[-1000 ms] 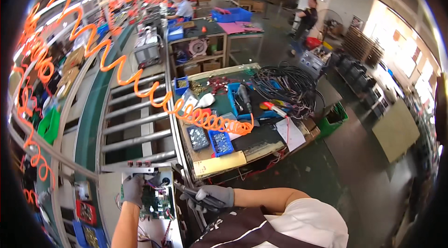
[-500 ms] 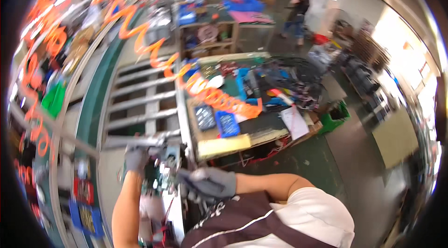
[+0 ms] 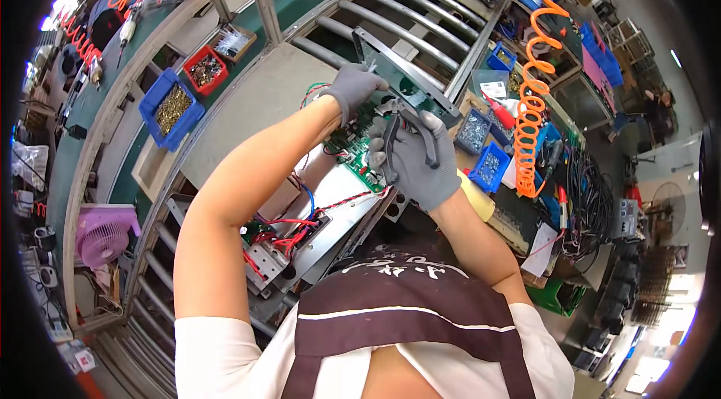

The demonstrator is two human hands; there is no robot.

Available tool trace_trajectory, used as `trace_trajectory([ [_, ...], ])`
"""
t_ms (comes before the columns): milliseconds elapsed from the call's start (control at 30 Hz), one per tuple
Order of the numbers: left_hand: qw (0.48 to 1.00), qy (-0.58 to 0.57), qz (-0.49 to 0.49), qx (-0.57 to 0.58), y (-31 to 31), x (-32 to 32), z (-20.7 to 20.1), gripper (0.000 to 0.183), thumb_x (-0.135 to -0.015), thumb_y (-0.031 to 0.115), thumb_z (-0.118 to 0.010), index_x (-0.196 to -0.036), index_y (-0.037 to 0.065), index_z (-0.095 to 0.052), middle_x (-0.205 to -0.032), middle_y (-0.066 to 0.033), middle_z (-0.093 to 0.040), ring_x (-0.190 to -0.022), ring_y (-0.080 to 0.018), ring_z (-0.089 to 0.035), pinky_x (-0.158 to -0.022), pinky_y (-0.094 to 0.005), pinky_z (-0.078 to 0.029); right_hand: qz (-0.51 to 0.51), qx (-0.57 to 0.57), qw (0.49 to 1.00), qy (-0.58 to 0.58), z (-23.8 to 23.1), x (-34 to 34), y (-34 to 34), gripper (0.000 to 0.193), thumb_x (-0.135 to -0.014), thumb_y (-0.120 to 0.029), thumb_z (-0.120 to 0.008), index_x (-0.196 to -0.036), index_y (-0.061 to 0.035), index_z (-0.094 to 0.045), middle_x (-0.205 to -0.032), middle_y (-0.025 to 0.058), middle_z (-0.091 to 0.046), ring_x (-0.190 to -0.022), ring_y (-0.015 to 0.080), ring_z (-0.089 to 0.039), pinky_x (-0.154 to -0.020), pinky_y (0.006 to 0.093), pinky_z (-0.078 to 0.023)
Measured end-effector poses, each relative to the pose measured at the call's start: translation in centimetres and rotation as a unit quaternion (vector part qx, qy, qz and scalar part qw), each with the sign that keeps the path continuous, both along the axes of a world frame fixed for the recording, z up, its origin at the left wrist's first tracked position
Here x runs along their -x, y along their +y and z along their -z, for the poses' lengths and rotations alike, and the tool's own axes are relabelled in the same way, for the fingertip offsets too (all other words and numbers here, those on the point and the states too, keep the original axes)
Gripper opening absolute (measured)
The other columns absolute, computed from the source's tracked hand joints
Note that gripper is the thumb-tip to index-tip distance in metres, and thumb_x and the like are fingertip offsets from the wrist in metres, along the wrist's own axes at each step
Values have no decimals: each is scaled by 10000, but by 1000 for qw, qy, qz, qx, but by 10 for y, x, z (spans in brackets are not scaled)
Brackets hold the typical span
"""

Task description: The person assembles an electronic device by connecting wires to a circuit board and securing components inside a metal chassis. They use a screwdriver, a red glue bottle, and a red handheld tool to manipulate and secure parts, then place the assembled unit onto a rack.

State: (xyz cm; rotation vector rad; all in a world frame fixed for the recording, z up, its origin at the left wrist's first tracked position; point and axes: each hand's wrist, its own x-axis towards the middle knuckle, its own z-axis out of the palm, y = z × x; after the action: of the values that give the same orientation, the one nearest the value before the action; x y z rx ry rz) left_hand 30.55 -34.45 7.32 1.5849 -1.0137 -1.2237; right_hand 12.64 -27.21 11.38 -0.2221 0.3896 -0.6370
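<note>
My right hand (image 3: 426, 170), in a grey glove, is closed round the black handles of a pair of pliers (image 3: 392, 145). The pliers' head points away from me, towards the upright metal panel (image 3: 405, 72) of an opened device. My left hand (image 3: 356, 89), gloved too, is closed at the panel's left part; a small pale tip shows by its fingers, but what they grip is unclear. Beneath both hands lies a green circuit board (image 3: 363, 149) with components. Nearer to me, red and blue wires (image 3: 304, 222) run over the device's metal chassis (image 3: 349, 207).
The device sits on a roller conveyor (image 3: 409, 19). To the left are a blue bin of brass-coloured parts (image 3: 173, 108), a red bin (image 3: 205, 70) and a purple fan (image 3: 105, 237). On the right, a bench holds blue screw trays (image 3: 490, 166) beneath an orange coiled hose (image 3: 529, 98).
My view has swung round, bringing the device to the middle, and is sharper. My right hand, blurred before beside the device, is now over the circuit board with the pliers, close to my left.
</note>
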Motion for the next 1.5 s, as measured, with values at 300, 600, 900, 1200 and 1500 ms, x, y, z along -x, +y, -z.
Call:
trace_trajectory([
  [300, 996, -13, 83, 10, 0, 0, -9, 302, -659, 206, -707, -824, -41, -651, -733, -105, -609, -667, -193, -548, -638, -318, -435, 18, -4, 1000, -1, 16, -4, -19, 432, -822, -358, -510, -1034, 19, -521, -909, 163, -578, -781, 261, -561, -689, 371, -460],
  [600, 988, -137, 68, 15, 17, -2, -22, 244, -705, 190, -691, -825, -18, -645, -713, -70, -588, -668, -154, -525, -609, -309, -410, 0, -36, 997, -66, 28, -12, -16, 273, -783, -169, -497, -1012, -21, -502, -795, 68, -485, -660, 167, -459, -562, 279, -399],
  [900, 990, -138, 9, -30, 63, 3, -27, 358, -711, 198, -661, -997, -16, -640, -898, -161, -648, -849, -238, -613, -771, -329, -455, -77, -15, 995, -55, 35, -5, -8, 363, -777, -113, -484, -1123, -7, -460, -794, 56, -444, -660, 138, -415, -564, 264, -389],
  [1200, 978, -201, -48, -19, 63, 12, -23, 332, -713, 195, -568, -983, 22, -656, -939, -203, -647, -901, -317, -630, -799, -362, -475, -90, -90, 990, -56, 10, -11, -7, 348, -740, -125, -513, -1055, 25, -517, -871, 90, -529, -732, 175, -493, -689, 318, -444],
  [1500, 974, -227, -1, -13, 56, 9, -29, 345, -702, 212, -616, -981, 13, -656, -937, -205, -649, -886, -328, -625, -793, -369, -477, -76, -14, 997, 30, 18, -5, 0, 383, -778, -181, -503, -1101, 24, -531, -1062, 159, -598, -1049, 292, -552, -941, 483, -417],
])
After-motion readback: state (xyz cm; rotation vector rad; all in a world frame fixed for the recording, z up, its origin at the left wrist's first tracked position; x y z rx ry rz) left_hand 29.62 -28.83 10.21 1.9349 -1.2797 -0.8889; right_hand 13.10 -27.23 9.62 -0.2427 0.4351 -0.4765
